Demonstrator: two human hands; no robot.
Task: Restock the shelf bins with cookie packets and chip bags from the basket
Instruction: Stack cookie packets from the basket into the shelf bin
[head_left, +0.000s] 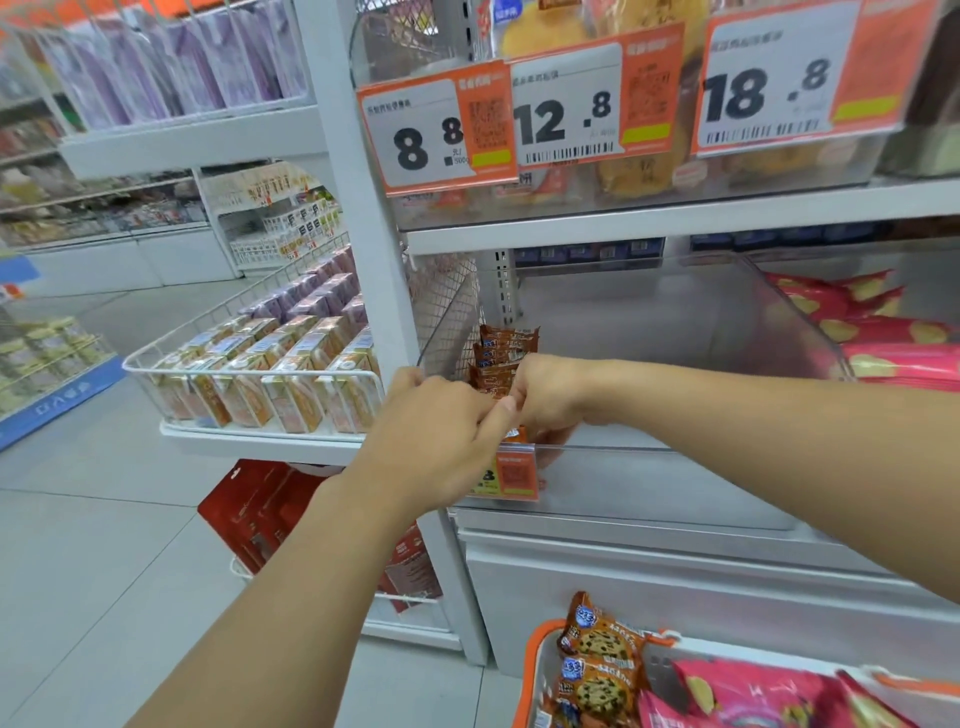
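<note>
- Two hands at the front-left corner of the clear bin (675, 457); I read this step as seating cookie packets (501, 358) into the row at the bin's left wall.
- My left hand (431, 436) is over the bin's front lip w/ fingers curled; looks like it pinches smth small w/ the right, but I can't tell what, fingers hide it.
- My right hand (545, 395) is inside the bin, fingers curled down around an orange packet edge at approx the front of the row; grip looks closed on a packet, though most of it is hidden.
- Packets already in: brown/orange stack standing on edge against the left wall, right behind my knuckles, touching each other.
- Orientation: each packet stands upright, long axis approx vertical, faces turned front-to-back so the row runs from the lip toward the back. Can't read which face is fwd.
- To do it well, imo: keep the new packet upright, same way as the others, press it snug to the row so none tip, and stay clear of the price tag (506, 475) clipped on the lip.
- More stock waits in the basket (540, 639) bottom right: cookie packs (597, 665) standing approx upright, pink chip bags (753, 696) beside them.
- Chip bags (883, 332) already fill the next bin to the right, lying tilted.
- Most of the cookie bin's floor is bare, so I judge the job is early.
</note>
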